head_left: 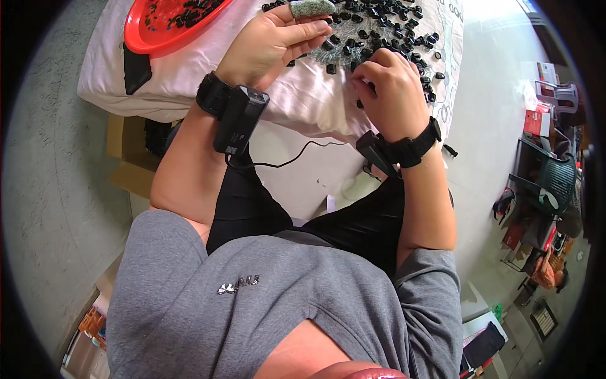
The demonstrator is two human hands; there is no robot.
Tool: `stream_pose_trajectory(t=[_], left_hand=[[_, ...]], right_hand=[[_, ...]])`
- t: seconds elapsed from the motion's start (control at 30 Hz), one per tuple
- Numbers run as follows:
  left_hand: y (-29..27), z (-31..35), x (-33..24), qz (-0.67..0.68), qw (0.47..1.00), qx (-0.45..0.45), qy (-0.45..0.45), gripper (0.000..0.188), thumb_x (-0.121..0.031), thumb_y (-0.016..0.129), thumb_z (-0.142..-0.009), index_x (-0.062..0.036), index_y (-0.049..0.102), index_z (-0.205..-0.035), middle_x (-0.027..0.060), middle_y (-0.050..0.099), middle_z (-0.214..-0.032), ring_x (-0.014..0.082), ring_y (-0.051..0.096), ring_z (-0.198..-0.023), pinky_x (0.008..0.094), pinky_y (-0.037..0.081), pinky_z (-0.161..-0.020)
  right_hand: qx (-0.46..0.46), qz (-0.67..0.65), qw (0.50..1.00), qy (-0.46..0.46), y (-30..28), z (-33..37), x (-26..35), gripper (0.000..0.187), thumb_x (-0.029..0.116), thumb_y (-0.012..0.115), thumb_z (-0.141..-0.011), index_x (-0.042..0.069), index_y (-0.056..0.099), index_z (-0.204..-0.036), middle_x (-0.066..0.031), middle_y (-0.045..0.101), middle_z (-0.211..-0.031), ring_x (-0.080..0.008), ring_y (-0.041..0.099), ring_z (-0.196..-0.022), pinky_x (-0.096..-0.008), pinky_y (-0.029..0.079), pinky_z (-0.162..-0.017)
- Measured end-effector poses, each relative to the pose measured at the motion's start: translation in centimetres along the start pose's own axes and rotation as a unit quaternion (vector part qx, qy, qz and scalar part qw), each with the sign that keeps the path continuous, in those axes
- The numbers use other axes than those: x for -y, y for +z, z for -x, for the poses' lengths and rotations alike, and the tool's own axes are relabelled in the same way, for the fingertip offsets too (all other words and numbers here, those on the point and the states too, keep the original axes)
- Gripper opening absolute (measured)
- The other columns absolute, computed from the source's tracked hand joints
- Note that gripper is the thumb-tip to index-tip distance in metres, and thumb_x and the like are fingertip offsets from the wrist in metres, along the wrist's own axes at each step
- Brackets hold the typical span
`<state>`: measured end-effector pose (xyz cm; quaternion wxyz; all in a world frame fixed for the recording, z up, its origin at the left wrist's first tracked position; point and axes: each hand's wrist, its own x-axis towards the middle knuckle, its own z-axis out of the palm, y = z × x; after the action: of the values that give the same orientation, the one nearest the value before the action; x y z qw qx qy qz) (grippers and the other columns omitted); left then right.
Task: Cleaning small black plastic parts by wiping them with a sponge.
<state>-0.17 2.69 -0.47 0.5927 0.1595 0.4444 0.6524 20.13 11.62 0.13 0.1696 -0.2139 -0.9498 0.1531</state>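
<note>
Cloth [297, 104] strewn with black pieces [394, 44] hangs above pale floor [486, 126].

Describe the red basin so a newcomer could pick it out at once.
Start with the pale cloth at the top of the view. On its upper left, to the left of the left hand, sits the red basin, holding small black pieces. Its bright red, curved rim sets it apart from the loose pieces scattered farther right.

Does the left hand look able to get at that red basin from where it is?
Probably yes: the left hand is close beside the red basin, and only pale cloth shows between them, with nothing standing in the way.
</note>
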Motion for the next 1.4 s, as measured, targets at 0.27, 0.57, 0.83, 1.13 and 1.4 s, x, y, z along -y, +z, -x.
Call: stream_pose_trajectory(t=[0.27,0.57,0.83,1.13,1.4], left_hand=[[-0.3,-0.5,1.6,-0.043,0.995,0.071,0.061,0.026,-0.002,0.066,-0.091,-0.0001,0.064,-0.117,0.007,0.069,-0.107,0.0162,0.066,-0.102,0.0275,0.053,-0.093],[0.9,0.5,1.3,-0.142,0.985,0.09,0.039,0.028,-0.004,0.064,-0.093,-0.0023,0.062,-0.121,0.0067,0.067,-0.117,0.0136,0.064,-0.108,0.0276,0.05,-0.099],[1.0,0.5,1.6,-0.145,0.985,0.086,0.029,0.028,-0.005,0.064,-0.094,-0.002,0.062,-0.121,0.0067,0.067,-0.117,0.0133,0.064,-0.107,0.0274,0.05,-0.098],[1.0,0.5,1.9,-0.129,0.986,0.099,0.03,0.029,-0.003,0.065,-0.092,-0.001,0.062,-0.121,0.0073,0.068,-0.114,0.0139,0.064,-0.106,0.0279,0.051,-0.097],[1.4,0.7,1.9,-0.166,0.979,0.107,0.052,0.029,-0.004,0.067,-0.091,-0.0012,0.063,-0.12,0.0062,0.068,-0.112,0.0131,0.064,-0.104,0.0273,0.051,-0.095]], right_hand=[[-0.093,-0.127,0.987,0.045,-0.5,-0.8,0.1,0.008,0.007,0.069,-0.078,0.004,0.063,-0.084,-0.0087,0.064,-0.081,-0.0252,0.064,-0.073,-0.0367,0.05,-0.07],[-0.111,-0.201,0.97,0.084,-0.3,-1.0,-1.3,0.012,0.007,0.07,-0.082,0.005,0.072,-0.093,-0.0101,0.069,-0.083,-0.0203,0.066,-0.065,-0.0301,0.053,-0.063],[-0.13,-0.213,0.966,0.071,-0.8,-1.2,-1.4,0.013,0.003,0.069,-0.078,0.004,0.073,-0.09,-0.0086,0.066,-0.086,-0.0187,0.065,-0.068,-0.0282,0.053,-0.064],[-0.13,-0.281,0.95,0.041,-0.9,-1.1,-0.3,0.018,-0.003,0.07,-0.078,0.003,0.073,-0.094,-0.0079,0.067,-0.086,-0.016,0.065,-0.07,-0.028,0.053,-0.068],[-0.11,-0.33,0.934,0.087,-1.1,-1.1,1.0,0.047,-0.011,0.066,-0.082,0.002,0.059,-0.127,-0.0042,0.066,-0.086,-0.0087,0.063,-0.081,-0.0234,0.053,-0.076]])
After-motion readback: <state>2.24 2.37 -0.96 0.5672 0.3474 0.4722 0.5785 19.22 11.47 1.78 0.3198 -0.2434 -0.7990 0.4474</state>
